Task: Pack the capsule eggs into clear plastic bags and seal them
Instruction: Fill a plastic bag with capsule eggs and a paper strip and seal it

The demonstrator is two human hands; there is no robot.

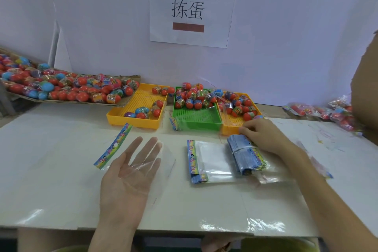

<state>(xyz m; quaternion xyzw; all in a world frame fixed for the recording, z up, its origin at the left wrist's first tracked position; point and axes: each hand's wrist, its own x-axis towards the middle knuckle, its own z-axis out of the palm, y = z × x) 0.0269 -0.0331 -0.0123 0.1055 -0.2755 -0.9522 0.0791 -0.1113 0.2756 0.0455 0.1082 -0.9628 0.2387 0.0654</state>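
My left hand (131, 172) lies palm up inside a clear plastic bag (161, 161), whose colourful header strip (114, 146) points to the far left. My right hand (263, 134) rests with curled fingers on the far end of a banded bundle of bags (244, 154). That bundle lies on a flat stack of bags (210, 160). Capsule eggs (192, 98), mostly red, fill the far end of a green tray (196, 120). Whether the right fingers pinch anything is hidden.
Yellow trays (131, 117) (231, 127) with eggs flank the green one. A cardboard tray (67, 101) heaped with eggs sits at the far left. Filled bags (327, 112) lie at the far right beside a brown carton (366, 88). A paper sign (190, 10) hangs on the back wall.
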